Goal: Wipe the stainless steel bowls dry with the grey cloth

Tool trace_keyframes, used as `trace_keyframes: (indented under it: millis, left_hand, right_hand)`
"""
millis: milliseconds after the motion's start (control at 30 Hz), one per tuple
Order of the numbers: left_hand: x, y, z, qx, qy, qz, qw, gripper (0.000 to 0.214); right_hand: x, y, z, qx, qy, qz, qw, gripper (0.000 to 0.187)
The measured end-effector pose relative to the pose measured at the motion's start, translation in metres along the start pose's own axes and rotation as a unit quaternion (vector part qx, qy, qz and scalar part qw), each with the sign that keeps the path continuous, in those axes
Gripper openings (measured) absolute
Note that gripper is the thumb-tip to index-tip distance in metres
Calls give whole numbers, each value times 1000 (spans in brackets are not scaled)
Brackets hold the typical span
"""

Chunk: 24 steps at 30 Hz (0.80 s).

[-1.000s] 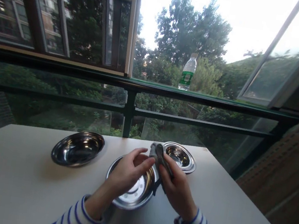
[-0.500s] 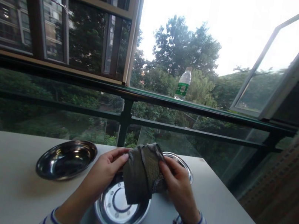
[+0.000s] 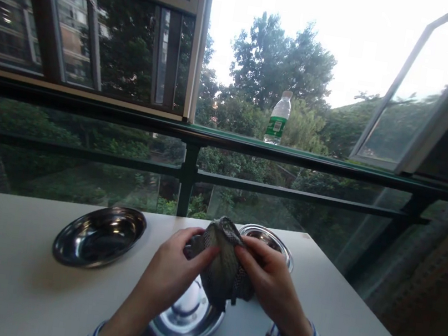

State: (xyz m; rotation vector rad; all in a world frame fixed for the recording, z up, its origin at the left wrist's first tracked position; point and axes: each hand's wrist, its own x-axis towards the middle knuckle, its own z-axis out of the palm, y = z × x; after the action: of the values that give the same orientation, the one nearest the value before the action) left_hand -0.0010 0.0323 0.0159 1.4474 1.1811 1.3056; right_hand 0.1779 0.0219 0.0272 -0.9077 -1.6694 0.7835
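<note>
A dark grey cloth (image 3: 220, 274) with a dotted pattern along parts of it hangs bunched between my two hands. My left hand (image 3: 173, 267) pinches its left side, the thumb lying across the front. On the opposite side, my right hand (image 3: 269, 276) grips the upper right edge between thumb and fingers. Directly beneath the cloth sits a round steel basin (image 3: 183, 325), partly hidden by my left hand and the cloth. The cloth's lower end hangs over this basin; whether it touches is unclear.
An oval dark steel dish (image 3: 98, 236) rests on the white table (image 3: 1, 275) at the left. Behind my right hand is another steel dish (image 3: 285, 250), partly covered. A water bottle (image 3: 278, 120) with a green label stands on the window ledge, above a green railing (image 3: 293, 157).
The cloth has gone from hanging fairly flat to being bunched and folded, showing more dotted fabric. My left hand has moved right, its thumb now over the cloth's front. The view has shifted slightly.
</note>
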Motion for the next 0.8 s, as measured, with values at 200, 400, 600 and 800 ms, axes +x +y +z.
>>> trace_keyframes:
  millis: [200,400,600,800]
  left_hand:
    - [6,1,-6,34,67,21,997,26]
    - [0,3,4,-67,-83,-28,994,48]
    - [-9,8,9,19,-86,12,996,30]
    - [-6,14,1,92,-51,37,994,25]
  right_hand:
    - [1,5,-11,-46,12,-17,999,26]
    - [1,5,-15,-114,-8,-35,993,20]
    - [-4,-2,-5,-199,-32,-53,978,29]
    - [0,-2,-8,-187,26,-86,978,16]
